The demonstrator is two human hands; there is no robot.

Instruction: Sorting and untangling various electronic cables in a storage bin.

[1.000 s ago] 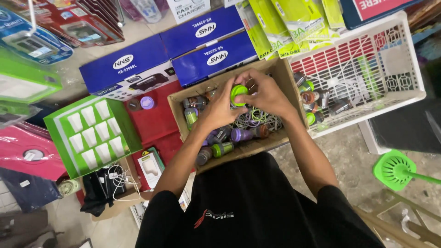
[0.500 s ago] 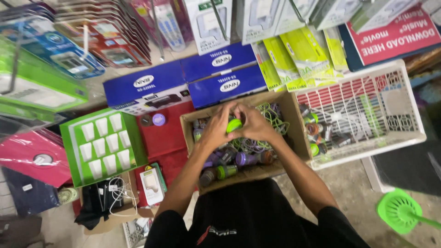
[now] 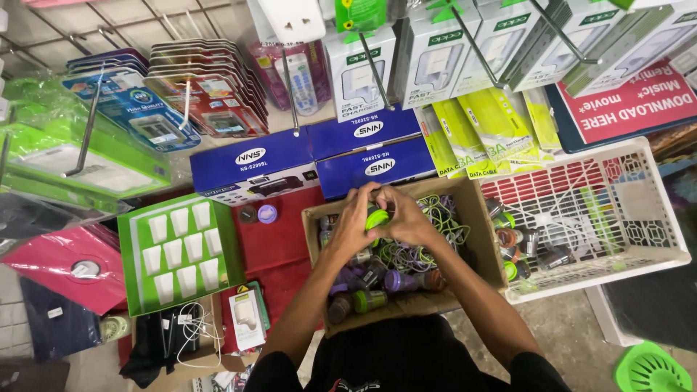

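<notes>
Seen from the head camera, just left of the frame's centre, the left hand (image 3: 357, 218) and the right hand (image 3: 408, 215) meet over an open cardboard box (image 3: 478, 218), fingers curled in from both sides and closed together around a small round green piece (image 3: 376, 217), of which only the bright top edge shows between the fingertips. The piece is held above the box's upper half, clear of the contents. Inside the box, a tangle of green and purple cords (image 3: 428, 232) fills the right part, and short purple and green cylinders (image 3: 396, 280) lie along the lower edge near the person's body. Right of the box, touching its side, stands a white lattice plastic basket (image 3: 639, 239) with a few more cylinders gathered at its left end. Above the box, in the upper middle of the frame, two long blue cartons (image 3: 363, 149) lie side by side. At centre left sits a green tray (image 3: 129, 268) with rows of white chargers, on a red surface (image 3: 272, 239). A green plastic disc (image 3: 651, 370) shows in the lower right corner.
</notes>
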